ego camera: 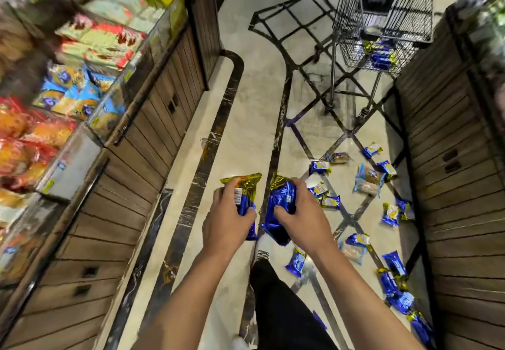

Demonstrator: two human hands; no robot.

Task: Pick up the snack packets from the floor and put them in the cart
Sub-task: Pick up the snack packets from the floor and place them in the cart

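Each hand grips a blue-and-gold snack packet around its middle, left hand and right hand; the crinkly foil packets look light, soft, crushable, slippery, sealed ends free above the fingers.

The pale polished floor, inlaid with dark stone bands and a lattice pattern, carries a scatter of blue-and-gold snack packets along its right side, near the wooden cabinet base. Some packets lie apart, others overlap in small clusters. The wire cart stands on the floor farther up the aisle.
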